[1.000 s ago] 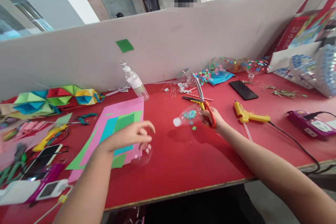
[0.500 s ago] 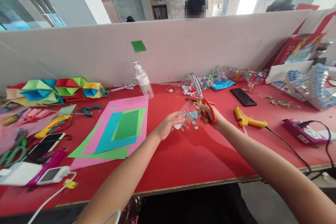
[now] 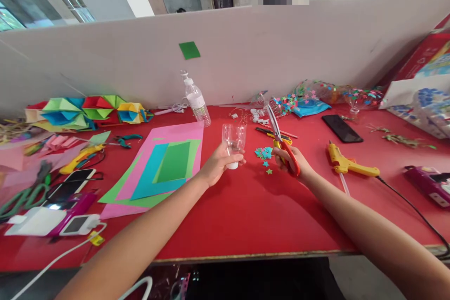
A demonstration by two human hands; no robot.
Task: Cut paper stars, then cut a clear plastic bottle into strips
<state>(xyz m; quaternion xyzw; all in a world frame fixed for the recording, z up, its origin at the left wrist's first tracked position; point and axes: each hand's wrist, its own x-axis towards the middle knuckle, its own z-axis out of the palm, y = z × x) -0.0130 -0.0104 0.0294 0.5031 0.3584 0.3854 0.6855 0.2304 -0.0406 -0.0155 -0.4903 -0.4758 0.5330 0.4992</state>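
Cut bottle piece now upright in left hand, clear of the stars

The left hand (image 3: 222, 165), empty in the earliest view, is now closed around the lower part of the clear cut bottle piece (image 3: 234, 135), fingers and thumb pinching near its white cap. The piece, previously tilted over the paper stars (image 3: 264, 153), is found open end up, cap down, above the middle of the red tabletop (image 3: 246, 220), between the stars and the coloured sheets (image 3: 176, 161). The stars are now uncovered. The right hand (image 3: 293, 161) remains wrapped around the handles of the red scissors (image 3: 291, 155), blades pointing toward the tabletop's far edge. The yellow glue gun (image 3: 351, 165) lies to the right, near the black phone (image 3: 341, 128).
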